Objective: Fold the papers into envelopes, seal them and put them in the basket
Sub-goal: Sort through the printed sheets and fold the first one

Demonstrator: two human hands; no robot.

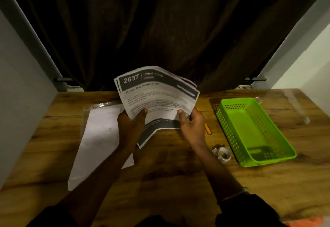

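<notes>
L hand (131,124) & R hand (192,126) are both gripping the papers (157,98) by the btm edge, above the table (169,173); nothing's looking folded yet; basket (255,128) is sitting empty at right; approx. whole task is remaining.

One head view, close above the table's (169,176) near edge, faces forward and down; papers (157,94) centred, curtain (160,30) beyond the far edge.
</notes>
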